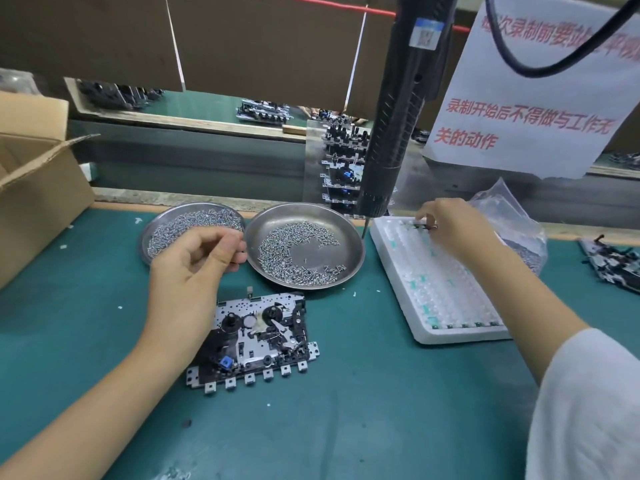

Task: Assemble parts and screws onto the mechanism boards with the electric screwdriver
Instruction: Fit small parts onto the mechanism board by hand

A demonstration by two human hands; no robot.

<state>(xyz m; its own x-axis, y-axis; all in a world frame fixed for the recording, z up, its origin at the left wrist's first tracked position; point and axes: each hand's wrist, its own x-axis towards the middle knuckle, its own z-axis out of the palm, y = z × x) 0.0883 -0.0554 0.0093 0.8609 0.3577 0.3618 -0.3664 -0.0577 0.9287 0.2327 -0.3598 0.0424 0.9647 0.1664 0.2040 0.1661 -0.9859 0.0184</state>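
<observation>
On the green bench (pixel 346 427) nearest lies the mechanism board (pixel 256 341), above it the left hand (pixel 194 268) curls with fingertips pinched together, whether on a screw I cannot tell, while farther off the right hand (pixel 450 226) pinches a small dark part (pixel 424 225) at the white foam tray (pixel 433 282), beneath the hanging electric screwdriver (pixel 398 109).

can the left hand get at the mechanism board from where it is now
Probably yes: the left hand hovers just behind the mechanism board, pinching something too small to identify, with nothing between them.
</observation>
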